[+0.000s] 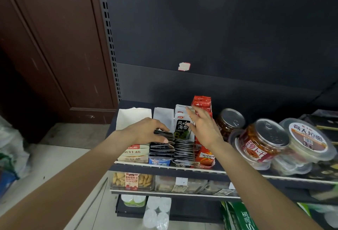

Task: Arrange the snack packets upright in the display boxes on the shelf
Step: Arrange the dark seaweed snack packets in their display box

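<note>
Currently your left hand (146,131) pinches dark snack packets (162,134) above the middle display box (160,161); your right hand (203,127), fingers spread, touches the upright white box flap (182,120).

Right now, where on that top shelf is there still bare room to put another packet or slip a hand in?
The white cardboard box at the shelf's left end looks empty behind its front. The dark packet rows under the left hand and right hand are packed tight, and the round jars crowd the right.
</note>
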### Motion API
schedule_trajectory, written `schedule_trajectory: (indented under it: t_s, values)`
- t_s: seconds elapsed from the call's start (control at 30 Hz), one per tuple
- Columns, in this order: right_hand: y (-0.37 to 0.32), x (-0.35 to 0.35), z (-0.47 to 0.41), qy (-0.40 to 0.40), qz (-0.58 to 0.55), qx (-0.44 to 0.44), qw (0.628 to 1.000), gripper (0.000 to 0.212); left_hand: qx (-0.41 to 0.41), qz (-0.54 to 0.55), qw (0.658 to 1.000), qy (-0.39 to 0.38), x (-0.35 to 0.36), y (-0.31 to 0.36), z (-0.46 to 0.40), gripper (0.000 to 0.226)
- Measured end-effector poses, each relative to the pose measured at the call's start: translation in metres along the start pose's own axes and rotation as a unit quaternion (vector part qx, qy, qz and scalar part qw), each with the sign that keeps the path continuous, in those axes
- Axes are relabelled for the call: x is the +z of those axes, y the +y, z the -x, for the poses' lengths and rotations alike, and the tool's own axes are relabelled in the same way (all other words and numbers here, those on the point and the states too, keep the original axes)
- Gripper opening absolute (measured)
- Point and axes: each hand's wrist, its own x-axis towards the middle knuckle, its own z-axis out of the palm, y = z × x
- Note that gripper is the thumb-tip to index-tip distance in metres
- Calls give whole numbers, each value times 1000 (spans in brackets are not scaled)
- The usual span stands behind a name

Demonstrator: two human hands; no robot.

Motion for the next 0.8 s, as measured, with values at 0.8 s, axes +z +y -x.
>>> schedule_trajectory:
  t_s: [0.8]
  values:
    - [-9,-18,37,13,-277,45,960,9,-15,53,997,57,10,0,14,40]
